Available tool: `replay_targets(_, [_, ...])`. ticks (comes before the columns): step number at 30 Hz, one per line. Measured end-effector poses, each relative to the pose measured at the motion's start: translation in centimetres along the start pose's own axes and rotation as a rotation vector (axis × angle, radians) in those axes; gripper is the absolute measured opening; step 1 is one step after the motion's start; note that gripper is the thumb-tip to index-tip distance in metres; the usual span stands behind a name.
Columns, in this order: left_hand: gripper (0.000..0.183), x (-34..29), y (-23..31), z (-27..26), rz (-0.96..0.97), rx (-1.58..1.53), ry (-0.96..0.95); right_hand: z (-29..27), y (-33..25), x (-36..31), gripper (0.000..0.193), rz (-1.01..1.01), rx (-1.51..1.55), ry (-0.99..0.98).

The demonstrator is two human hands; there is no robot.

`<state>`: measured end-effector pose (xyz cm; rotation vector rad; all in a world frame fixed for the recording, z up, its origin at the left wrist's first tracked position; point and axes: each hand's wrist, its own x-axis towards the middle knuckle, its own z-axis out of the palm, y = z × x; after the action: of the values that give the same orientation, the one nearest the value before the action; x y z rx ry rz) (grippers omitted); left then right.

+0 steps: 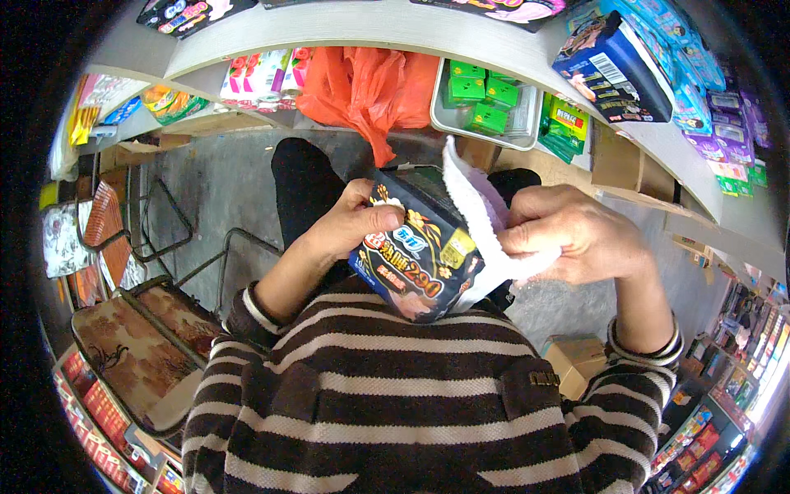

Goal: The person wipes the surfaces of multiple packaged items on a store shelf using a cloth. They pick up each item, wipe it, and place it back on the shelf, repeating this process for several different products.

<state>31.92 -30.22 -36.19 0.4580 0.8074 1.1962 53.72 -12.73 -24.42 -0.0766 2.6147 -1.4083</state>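
Note:
My left hand (350, 222) grips a dark, box-shaped pack of sanitary pads (415, 255) by its left end, with the thumb on the front face. The pack has gold flowers and a soft pink patch printed on it, and it tilts down to the right in front of my chest. A white cloth (473, 193) with a fuzzy edge is bunched in my closed right hand (572, 230). It lies against the right end of the pack and hangs down beside it. Part of the pack's right side is hidden behind the cloth.
Ahead, a pale shelf (346, 31) holds more dark packs (613, 70) and blue packs (695, 78). Below are an orange plastic bag (362, 86) and a metal tray (481, 123) with green boxes. A folding chair (144, 342) stands left; a cardboard box (576, 362) sits right.

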Motion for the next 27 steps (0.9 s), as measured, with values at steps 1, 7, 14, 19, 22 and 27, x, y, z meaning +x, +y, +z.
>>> replay_targets(1, [0.035, 0.1, -0.2, -0.2, -0.012, -0.010, 0.020, -0.3, 0.1, 0.1, 0.033, 0.012, -0.043, -0.028])
replay_targets(7, [0.047, 0.7, -1.2, -1.3, -0.031, -0.100, 0.028, -0.6, 3.2, 0.3, 0.033, 0.104, 0.117, -0.151])
replay_targets(14, [0.070, 1.4, -0.3, -1.9, -0.055, -0.671, 0.074, 0.0, 4.3, 0.3, 0.026, 0.482, 0.007, 0.653])
replay_targets(19, [0.073, 2.8, 1.9, -1.2, 0.103, -0.734, 0.023, 4.1, 1.1, 4.0, 0.042, 0.055, -0.138, 0.944])
replay_targets(22, [0.072, 3.2, 2.6, -0.4, 0.090, -0.808, 0.018, 5.3, 0.2, 5.8, 0.053, -0.058, -0.464, 0.828])
replay_targets(27, [0.065, 2.8, 3.1, 0.2, 0.172, -0.691, 0.051, 5.7, 0.0, 6.8, 0.063, -0.022, -0.611, 0.749])
